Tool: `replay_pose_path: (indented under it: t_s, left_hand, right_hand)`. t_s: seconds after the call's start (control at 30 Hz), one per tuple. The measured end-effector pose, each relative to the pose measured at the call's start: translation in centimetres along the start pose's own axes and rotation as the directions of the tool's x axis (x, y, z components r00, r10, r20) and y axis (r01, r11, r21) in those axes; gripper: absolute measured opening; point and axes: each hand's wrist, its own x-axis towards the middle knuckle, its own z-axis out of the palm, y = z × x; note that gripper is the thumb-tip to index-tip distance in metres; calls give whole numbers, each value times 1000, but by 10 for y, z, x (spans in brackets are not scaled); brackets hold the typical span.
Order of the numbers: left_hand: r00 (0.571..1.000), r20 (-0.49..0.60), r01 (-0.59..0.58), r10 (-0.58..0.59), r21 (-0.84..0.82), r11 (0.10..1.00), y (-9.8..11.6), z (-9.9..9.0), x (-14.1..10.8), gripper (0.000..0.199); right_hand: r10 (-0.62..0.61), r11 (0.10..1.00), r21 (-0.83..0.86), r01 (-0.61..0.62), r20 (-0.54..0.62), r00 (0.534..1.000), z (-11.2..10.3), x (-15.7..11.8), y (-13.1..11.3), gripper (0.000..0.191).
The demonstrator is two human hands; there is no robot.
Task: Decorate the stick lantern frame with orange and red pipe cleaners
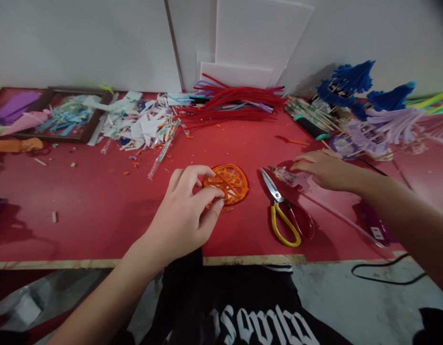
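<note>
My left hand (187,211) is closed at the near left edge of a round orange disc (231,184), which looks made of fuzzy pipe cleaners with spoke-like strips inside. Thumb and fingers pinch its rim while it rests on the red table. My right hand (323,168) reaches in from the right, fingers curled down by a pinkish see-through piece (293,178) with a metal tip; what they grip is hidden. A clear rod (343,215) runs from there toward the near edge. Between my hands lie scissors (278,201) with one yellow and one red handle, blades slightly apart.
White scraps (145,124) are heaped at the back left, beside a brown frame (56,115) holding blue strips. Red pipe cleaners (235,100) lie along the wall. Blue and lilac fringed pieces on sticks (350,86) stand at the back right. A purple object (377,225) lies beneath my right forearm.
</note>
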Motion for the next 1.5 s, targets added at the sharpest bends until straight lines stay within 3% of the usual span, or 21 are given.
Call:
replay_pose_path:
  t_s: [0.1, 0.13, 0.2, 0.27, 0.33, 0.43, 0.7, 0.87, 1.27, 1.5]
  left_hand:
    - [999, 49, -11, 10, 13, 1000, 0, 1, 0, 20]
    - [998, 59, -13, 12, 15, 1000, 0, 2, 0, 21]
    - [998, 68, -16, 15, 17, 1000, -1, 3, 1, 22]
    - [998, 64, -18, 17, 18, 1000, -1, 4, 1, 23]
    - [999, 51, -19, 18, 18, 1000, -1, 5, 1, 24]
    - [999, 43, -26, 25, 25, 999, -1, 7, 2, 24]
    - [998, 13, -69, 69, 50, 996, -2, 9, 1, 23]
    - [997, -1, -72, 73, 61, 996, -2, 11, 1, 20]
    - [999, -4, 52, -52, -74, 996, -4, 13, 1, 17]
    - [999, 0, 50, -50, -113, 992, -3, 12, 2, 16]
  right_hand:
    - [-14, 1000, -7, 13, -78, 997, -21, 10, -28, 32]
    - [-30, 999, 8, 32, -167, 986, -30, 14, -44, 26]
    - [-91, 988, 87, 130, -360, 929, -47, 22, -78, 14]
    - [-147, 944, 196, 265, -470, 870, -59, 28, -110, 10]
    - [-145, 906, 267, 328, -533, 834, -64, 34, -134, 11]
    - [-114, 896, 295, 331, -567, 816, -63, 42, -151, 12]
    - [-129, 887, 291, 358, -590, 797, -66, 48, -159, 11]
    - [-149, 895, 277, 351, -556, 818, -68, 44, -166, 10]
    - [-123, 861, 336, 383, -593, 796, -55, 47, -155, 8]
    - [70, 696, 675, 243, -400, 914, -58, 50, -151, 5]
